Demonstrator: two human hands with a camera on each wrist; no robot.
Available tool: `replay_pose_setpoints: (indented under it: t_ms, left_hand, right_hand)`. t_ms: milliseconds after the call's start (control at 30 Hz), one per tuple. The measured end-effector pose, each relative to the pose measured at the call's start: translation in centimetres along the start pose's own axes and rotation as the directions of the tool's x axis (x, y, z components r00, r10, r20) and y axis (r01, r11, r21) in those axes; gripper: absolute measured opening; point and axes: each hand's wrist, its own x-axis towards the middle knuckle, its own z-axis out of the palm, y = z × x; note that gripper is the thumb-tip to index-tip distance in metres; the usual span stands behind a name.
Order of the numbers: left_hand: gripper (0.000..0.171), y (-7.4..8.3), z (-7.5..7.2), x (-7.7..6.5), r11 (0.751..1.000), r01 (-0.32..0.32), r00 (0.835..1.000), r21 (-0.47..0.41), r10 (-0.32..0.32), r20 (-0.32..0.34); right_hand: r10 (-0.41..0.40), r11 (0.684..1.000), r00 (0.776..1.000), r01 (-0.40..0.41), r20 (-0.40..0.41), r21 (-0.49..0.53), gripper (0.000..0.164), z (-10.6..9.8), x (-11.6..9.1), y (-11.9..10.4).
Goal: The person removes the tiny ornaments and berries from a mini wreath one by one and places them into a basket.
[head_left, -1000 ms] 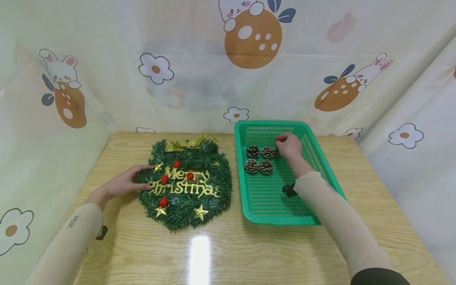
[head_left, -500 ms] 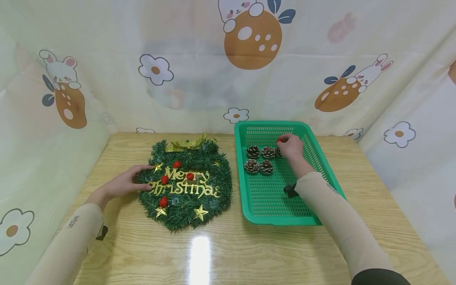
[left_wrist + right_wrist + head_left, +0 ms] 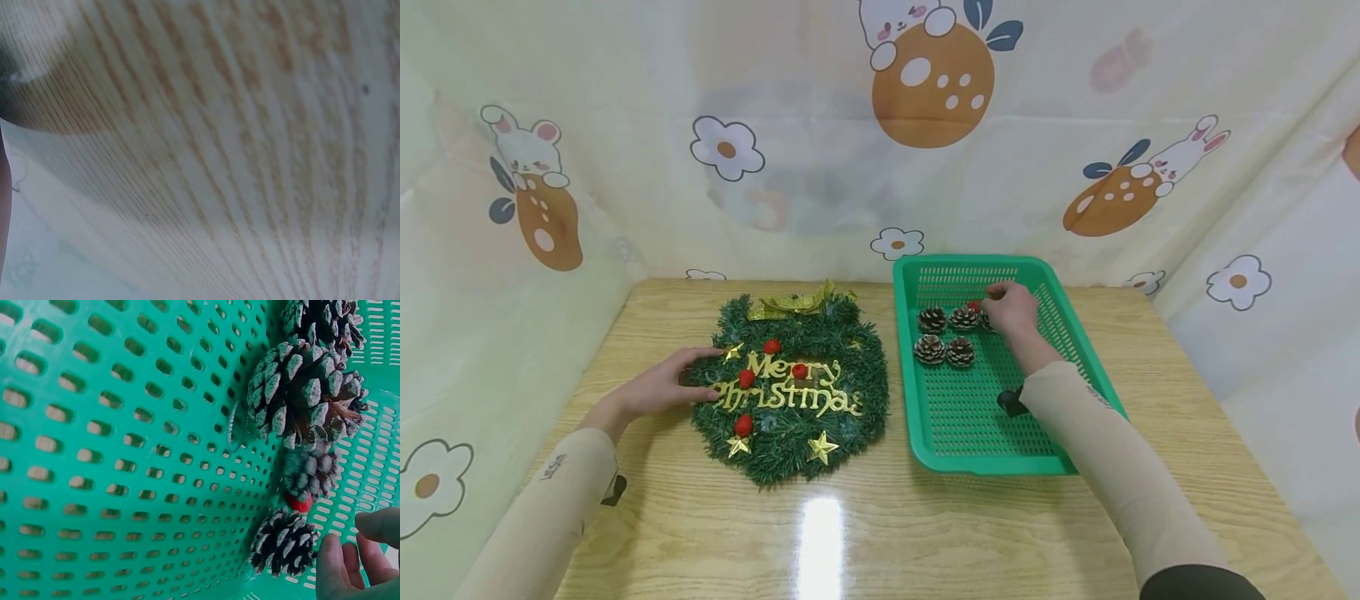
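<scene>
A green Christmas wreath (image 3: 842, 433) lies on the table, with gold "Merry Christmas" lettering (image 3: 797, 396), gold stars (image 3: 822, 447) and several red berries (image 3: 743, 426). My left hand (image 3: 658, 385) rests at the wreath's left edge, its fingers extended onto the greenery. Inside the green basket (image 3: 917, 417), several pinecones (image 3: 960, 352) sit in rows. A red berry (image 3: 299, 501) lies among them, close to the back row. My right hand (image 3: 1013, 315) is just right of that berry, and the right wrist view shows thumb and fingers parted with nothing between them. It partly hides one pinecone.
A gold bow (image 3: 790, 305) tops the wreath. The wooden table (image 3: 715, 533) extends in front of wreath and basket, with a bright reflection. A patterned curtain (image 3: 805, 192) hangs behind and at both sides. The left wrist view holds mostly blurred wood grain.
The red berry pinched in my right hand has left the fingers and now lies slightly left of them, by the pinecones. My left hand and the wreath have stayed put.
</scene>
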Motion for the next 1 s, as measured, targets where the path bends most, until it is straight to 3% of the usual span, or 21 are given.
replay_pose_setpoints:
  t_ms: [267, 533, 1000]
  left_hand:
    - [0.076, 0.1, 0.0, -0.2, 1.000, 0.002, 1.000, -0.008, -0.002, 0.001]
    - [0.076, 0.1, 0.0, -0.1, 1.000, -0.003, 1.000, -0.001, 0.003, 0.002]
    - [0.076, 0.3, -0.1, -0.1, 1.000, 0.004, 1.000, -0.003, -0.004, -0.005]
  right_hand:
    - [-0.010, 1.000, 1.000, 0.010, 0.018, 0.011, 0.036, -0.1, -0.1, -0.4]
    - [-0.021, 0.995, 1.000, 0.022, -0.004, 0.099, 0.039, -0.5, -0.1, -1.3]
    - [-0.057, 0.979, 0.998, 0.060, -0.017, 0.193, 0.047, -1.7, -1.2, -5.0]
